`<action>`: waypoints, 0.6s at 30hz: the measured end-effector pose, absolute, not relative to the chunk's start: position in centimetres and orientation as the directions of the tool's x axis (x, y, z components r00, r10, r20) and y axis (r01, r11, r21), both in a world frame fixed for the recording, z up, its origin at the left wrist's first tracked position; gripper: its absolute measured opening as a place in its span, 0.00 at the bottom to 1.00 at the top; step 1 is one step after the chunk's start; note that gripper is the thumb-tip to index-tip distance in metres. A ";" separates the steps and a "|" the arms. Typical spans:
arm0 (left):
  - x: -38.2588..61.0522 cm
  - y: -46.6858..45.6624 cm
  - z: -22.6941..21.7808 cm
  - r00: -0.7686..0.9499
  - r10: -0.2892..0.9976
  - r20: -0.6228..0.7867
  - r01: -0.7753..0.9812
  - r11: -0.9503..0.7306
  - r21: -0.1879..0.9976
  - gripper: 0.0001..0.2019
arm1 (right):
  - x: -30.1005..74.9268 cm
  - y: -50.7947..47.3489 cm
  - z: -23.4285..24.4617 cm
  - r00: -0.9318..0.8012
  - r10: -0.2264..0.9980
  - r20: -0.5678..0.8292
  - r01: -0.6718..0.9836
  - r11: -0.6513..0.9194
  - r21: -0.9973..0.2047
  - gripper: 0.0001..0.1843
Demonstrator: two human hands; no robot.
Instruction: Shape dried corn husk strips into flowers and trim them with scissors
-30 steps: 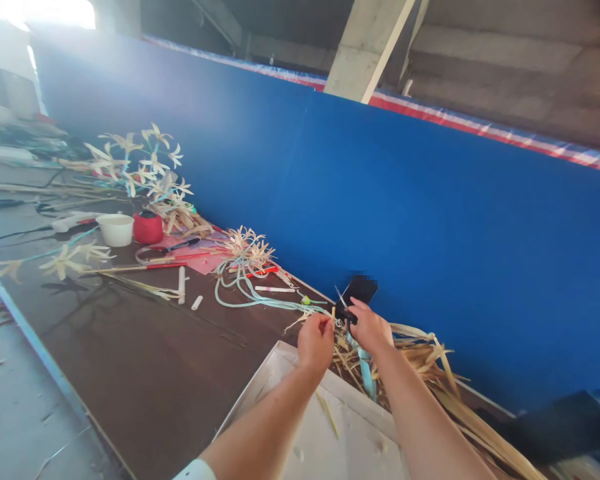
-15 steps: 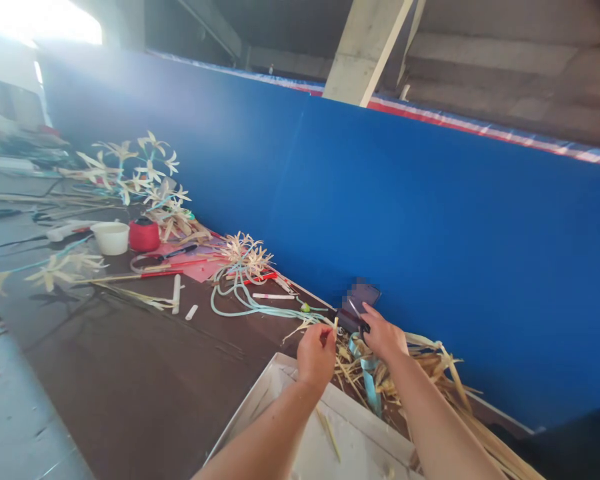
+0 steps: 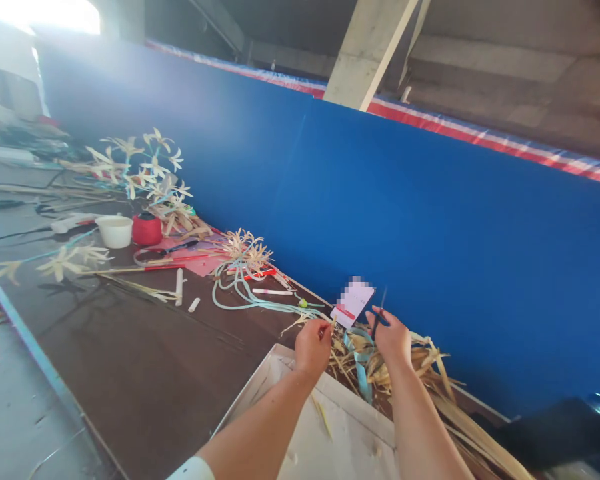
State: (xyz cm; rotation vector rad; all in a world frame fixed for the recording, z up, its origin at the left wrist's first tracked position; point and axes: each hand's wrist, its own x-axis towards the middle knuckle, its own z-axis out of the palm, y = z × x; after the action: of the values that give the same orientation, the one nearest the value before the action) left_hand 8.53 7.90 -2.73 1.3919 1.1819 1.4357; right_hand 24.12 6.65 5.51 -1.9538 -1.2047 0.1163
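My left hand point(image 3: 314, 348) is closed in a pinch on a short pale strip of dried husk point(image 3: 335, 323), whose tip sticks up past the fingers. Dark scissors point(image 3: 378, 321) are held in my right hand point(image 3: 394, 340), blades pointing up. A phone point(image 3: 359, 304) with a lit, partly blurred screen leans against the blue panel, just beyond both hands. Below it lie dried husks point(image 3: 420, 360) and a light blue ribbon point(image 3: 363, 377). Under my forearms is a white tray point(image 3: 347, 400) with a yellowish strip point(image 3: 323, 417) in it.
Pale husk flowers point(image 3: 247, 250) and looped light blue cords point(image 3: 240, 293) lie along the blue panel point(image 3: 455, 267). Farther left stand a red thread spool point(image 3: 147, 229), a white cup point(image 3: 115, 233), a glue gun point(image 3: 73, 224) and taller flowers point(image 3: 150, 167). White sticks point(image 3: 179, 287) rest on the brown table point(image 3: 170, 373).
The phone screen has gone from dark to lit. My right hand has drawn back slightly from the phone, with the scissors now upright. The left hand keeps its pinch.
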 end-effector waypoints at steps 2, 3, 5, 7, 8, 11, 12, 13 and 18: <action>8.6 7.9 -2.7 -0.057 0.970 0.238 0.048 -0.236 0.971 0.08 | 22.2 5.3 5.3 0.671 0.703 0.236 0.407 -0.083 -0.910 0.30; 8.6 7.9 -2.7 -0.038 0.973 0.226 0.030 -0.225 0.974 0.09 | 21.3 4.5 5.0 0.710 0.673 0.207 0.290 -0.011 -0.957 0.31; 8.6 7.8 -2.6 0.015 0.982 0.187 -0.012 -0.187 0.982 0.10 | 19.6 3.1 4.0 0.755 0.634 0.170 0.143 0.094 -0.985 0.29; 8.5 7.6 -2.5 0.069 0.984 0.163 -0.050 -0.159 0.986 0.10 | 18.4 1.8 2.7 0.783 0.612 0.111 0.037 0.133 -0.990 0.28; 8.5 7.5 -2.4 0.090 0.982 0.164 -0.063 -0.159 0.985 0.10 | 18.1 1.3 1.9 0.784 0.613 0.101 0.007 0.154 -0.988 0.28; 8.1 7.2 -2.0 0.139 0.966 0.218 -0.061 -0.212 0.975 0.10 | 17.6 0.0 -0.1 0.775 0.619 0.130 0.010 0.194 -0.981 0.26; 8.0 7.0 -1.8 0.158 0.958 0.238 -0.052 -0.233 0.971 0.11 | 17.6 -0.3 -0.5 0.765 0.626 0.149 0.024 0.204 -0.979 0.26; 7.9 6.9 -1.7 0.176 0.951 0.255 -0.043 -0.251 0.967 0.11 | 17.7 -0.6 -0.8 0.753 0.636 0.169 0.039 0.213 -0.976 0.25; 7.7 6.5 -1.1 0.283 0.924 0.258 -0.076 -0.247 0.966 0.12 | 17.6 -1.4 -1.1 0.690 0.695 0.202 0.066 0.218 -0.974 0.24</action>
State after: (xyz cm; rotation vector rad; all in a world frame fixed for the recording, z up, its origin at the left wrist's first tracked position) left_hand 7.73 6.52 -1.11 1.4896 0.8261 1.1827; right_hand 17.63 -1.39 -1.14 -1.2978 -0.7219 0.4925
